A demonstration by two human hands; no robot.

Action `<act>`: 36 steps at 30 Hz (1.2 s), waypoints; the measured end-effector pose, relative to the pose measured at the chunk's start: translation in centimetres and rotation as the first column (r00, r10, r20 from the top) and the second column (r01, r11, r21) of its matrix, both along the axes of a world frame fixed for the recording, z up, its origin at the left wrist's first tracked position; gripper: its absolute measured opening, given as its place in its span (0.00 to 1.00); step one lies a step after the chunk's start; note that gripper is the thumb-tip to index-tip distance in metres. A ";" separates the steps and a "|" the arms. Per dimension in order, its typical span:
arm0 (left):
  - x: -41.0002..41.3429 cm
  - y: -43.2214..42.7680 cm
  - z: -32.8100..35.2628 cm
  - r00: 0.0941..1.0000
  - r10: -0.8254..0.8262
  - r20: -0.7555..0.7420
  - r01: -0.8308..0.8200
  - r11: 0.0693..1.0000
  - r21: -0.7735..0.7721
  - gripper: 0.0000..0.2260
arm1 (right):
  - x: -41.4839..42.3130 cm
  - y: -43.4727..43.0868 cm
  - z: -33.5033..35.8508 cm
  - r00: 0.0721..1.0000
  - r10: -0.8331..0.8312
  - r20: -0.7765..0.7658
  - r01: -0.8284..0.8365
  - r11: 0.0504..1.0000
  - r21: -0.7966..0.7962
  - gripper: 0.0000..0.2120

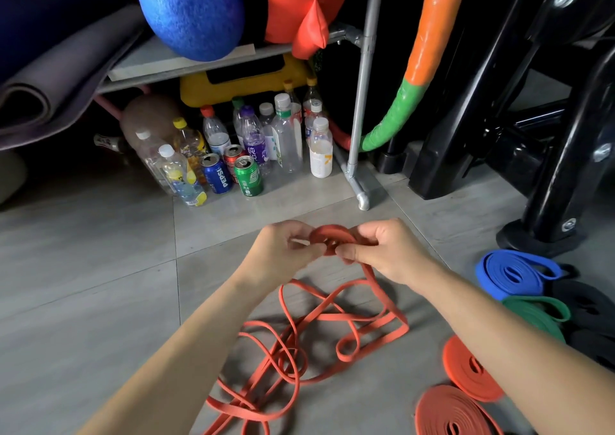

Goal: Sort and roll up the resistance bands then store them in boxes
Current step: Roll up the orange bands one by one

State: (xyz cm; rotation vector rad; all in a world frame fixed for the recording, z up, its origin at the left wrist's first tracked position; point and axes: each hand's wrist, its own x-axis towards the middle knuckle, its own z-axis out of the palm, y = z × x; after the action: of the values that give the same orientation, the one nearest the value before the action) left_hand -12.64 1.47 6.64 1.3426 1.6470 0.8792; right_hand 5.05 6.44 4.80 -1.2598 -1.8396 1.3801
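My left grip [286,251] and right grip [389,251] were both curled, pinching the small coiled end of a long flat orange-red rubber resistance band [329,233] above the grey tiled floor [100,284]. Its loose tail lay tangled on the floor below my wrists.

Orange-red bands [319,328], blue roll [512,273], green roll [535,314], blk rolls [589,304], grey floor [83,268].

Bare left hand [287,251] and right hand [391,251], forearms [199,351] likewise bare.
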 end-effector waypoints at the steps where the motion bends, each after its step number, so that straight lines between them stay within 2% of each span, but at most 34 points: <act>1: -0.1 0.1 0.1 0.961 -0.086 -0.262 0.100 0.994 0.041 0.06 | 0.2 0.3 0.1 0.986 0.045 0.158 -0.059 0.995 0.082 0.03; 2: 0.1 0.1 0.0 0.890 -0.146 -0.432 0.192 0.979 0.065 0.10 | 0.3 0.5 0.3 0.952 0.078 0.296 -0.127 0.980 0.151 0.02; 3: 0.4 0.0 0.1 0.838 -0.188 -0.512 0.256 0.964 0.066 0.11 | 0.3 0.6 0.4 0.910 0.095 0.404 -0.191 0.960 0.204 0.03; 4: 0.7 0.0 0.1 0.812 -0.202 -0.547 0.283 0.957 0.066 0.11 | 0.1 0.5 0.6 0.875 0.104 0.474 -0.239 0.943 0.234 0.04; 6: 1.0 0.0 0.2 0.823 -0.164 -0.543 0.244 0.967 0.078 0.08 | -0.1 0.4 0.9 0.865 0.108 0.490 -0.260 0.932 0.254 0.06; 9: 0.4 0.3 0.5 0.951 -0.107 -0.290 0.139 0.986 0.092 0.07 | 0.4 0.5 1.1 0.949 0.093 0.301 -0.161 0.964 0.210 0.06; 12: 0.1 0.2 0.8 0.999 -0.028 -0.017 0.029 0.996 0.079 0.09 | 1.1 0.5 0.9 0.980 0.076 0.181 -0.098 0.988 0.116 0.09; 15: 0.5 0.0 0.5 0.969 0.046 0.244 -0.055 0.998 0.031 0.09 | 0.5 -0.1 0.4 0.999 0.032 -0.005 -0.032 0.999 0.032 0.04; 17: 0.9 -0.2 0.2 0.893 0.108 0.437 -0.096 0.994 -0.048 0.06 | -0.1 -0.5 0.2 0.988 -0.007 -0.152 0.005 1.000 -0.013 0.04; 19: 1.0 -0.3 0.1 0.856 0.131 0.499 -0.098 0.991 -0.093 0.05 | -0.3 -0.5 0.0 0.986 -0.028 -0.162 0.028 1.000 -0.005 0.04; 20: 0.9 -0.3 0.0 0.898 0.100 0.429 -0.077 0.995 -0.070 0.06 | -0.2 -0.3 0.1 0.995 -0.022 -0.101 0.024 1.000 0.019 0.02; 22: 0.3 -0.1 -0.1 0.998 -0.029 0.060 0.028 0.999 0.031 0.08 | 0.2 0.1 0.1 0.994 0.038 0.098 -0.046 0.996 0.076 0.03; 24: 0.3 -0.1 0.0 0.946 -0.134 -0.294 0.156 0.986 0.051 0.10 | 0.3 0.1 0.1 0.936 0.121 0.330 -0.177 0.973 0.145 0.04; 26: 0.6 -0.1 0.0 0.880 -0.175 -0.441 0.210 0.977 0.033 0.09 | 0.1 -0.2 0.2 0.886 0.156 0.437 -0.255 0.951 0.176 0.05; 28: 0.5 0.1 0.0 0.874 -0.149 -0.462 0.193 0.980 0.049 0.06 | 0.0 -0.3 0.4 0.901 0.138 0.411 -0.237 0.951 0.199 0.05; 30: 0.1 0.3 0.0 0.927 -0.101 -0.362 0.140 0.987 0.083 0.05 | 0.1 -0.1 0.5 0.944 0.092 0.317 -0.162 0.965 0.205 0.07; 33: -0.5 0.3 0.1 0.997 -0.026 -0.079 0.035 0.992 0.118 0.07 | 0.5 0.2 0.4 0.978 0.053 0.201 -0.080 0.988 0.133 0.12; 36: -0.5 0.1 -0.2 0.976 0.064 0.207 -0.087 0.991 0.105 0.10 | 0.4 -0.1 0.2 0.998 0.013 0.056 -0.015 0.999 0.050 0.08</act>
State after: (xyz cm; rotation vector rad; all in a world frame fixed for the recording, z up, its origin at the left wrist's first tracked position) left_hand -13.14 1.54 6.39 1.2271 1.5165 1.1323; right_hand 5.42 6.32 5.02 -1.2737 -1.9120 1.3099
